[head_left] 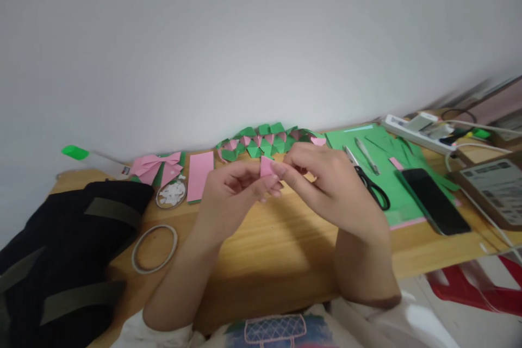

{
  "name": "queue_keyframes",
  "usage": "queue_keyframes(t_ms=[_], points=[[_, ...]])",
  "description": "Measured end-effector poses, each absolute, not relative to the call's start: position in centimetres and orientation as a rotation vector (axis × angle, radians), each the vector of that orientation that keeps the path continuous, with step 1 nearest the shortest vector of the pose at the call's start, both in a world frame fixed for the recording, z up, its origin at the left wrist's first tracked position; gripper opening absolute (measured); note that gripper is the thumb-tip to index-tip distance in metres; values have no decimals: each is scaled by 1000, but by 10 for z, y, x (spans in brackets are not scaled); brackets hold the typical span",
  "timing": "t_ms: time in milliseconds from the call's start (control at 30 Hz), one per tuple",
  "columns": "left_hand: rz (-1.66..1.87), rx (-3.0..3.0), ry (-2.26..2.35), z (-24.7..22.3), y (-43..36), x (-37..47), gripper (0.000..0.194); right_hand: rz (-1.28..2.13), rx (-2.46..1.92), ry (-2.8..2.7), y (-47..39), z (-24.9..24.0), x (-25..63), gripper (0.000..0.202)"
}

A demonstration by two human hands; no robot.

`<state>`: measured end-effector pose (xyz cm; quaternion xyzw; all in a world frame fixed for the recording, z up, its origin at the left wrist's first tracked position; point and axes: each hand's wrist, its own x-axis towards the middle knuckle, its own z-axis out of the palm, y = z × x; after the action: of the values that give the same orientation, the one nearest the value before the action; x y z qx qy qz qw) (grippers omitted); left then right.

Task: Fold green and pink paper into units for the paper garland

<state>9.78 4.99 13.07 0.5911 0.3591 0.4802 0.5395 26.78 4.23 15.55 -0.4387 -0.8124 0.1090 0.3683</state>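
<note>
A small folded piece of pink paper [266,166] sits pinched between both hands above the pale wooden desk [281,244]: the left hand [236,187] grips its lower edge with curled fingers, the right hand [326,179] clasps it from the other side. Just behind lies a chain of folded green and pink paper units [265,141]. To the left are a pink paper bow [157,167], a flat pink rectangle of paper [200,175], a thin white tape ring [155,248] and a black bag [61,261]. To the right, black-handled scissors [369,182] and a black phone [434,200] rest on green paper sheets [379,144] (any lettering is too blurred to read).
</note>
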Motion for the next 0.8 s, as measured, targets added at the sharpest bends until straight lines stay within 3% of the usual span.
queue_keyframes(t_ms=[167,400,467,633,800], points=[[1107,1377,1236,118,67,85,19,271,-1221,-1741,37,160,286,41],[787,1191,1555,55,69,54,53,379,-1045,-1455,18,171,305,38],[681,1148,1606,41,65,50,53,394,-1031,-1442,14,173,308,38],[504,1107,1684,30,64,49,30,329,-1069,-1399,6,177,315,35],[505,1117,1649,27,72,50,35,266,-1119,-1334,0,180,322,35]])
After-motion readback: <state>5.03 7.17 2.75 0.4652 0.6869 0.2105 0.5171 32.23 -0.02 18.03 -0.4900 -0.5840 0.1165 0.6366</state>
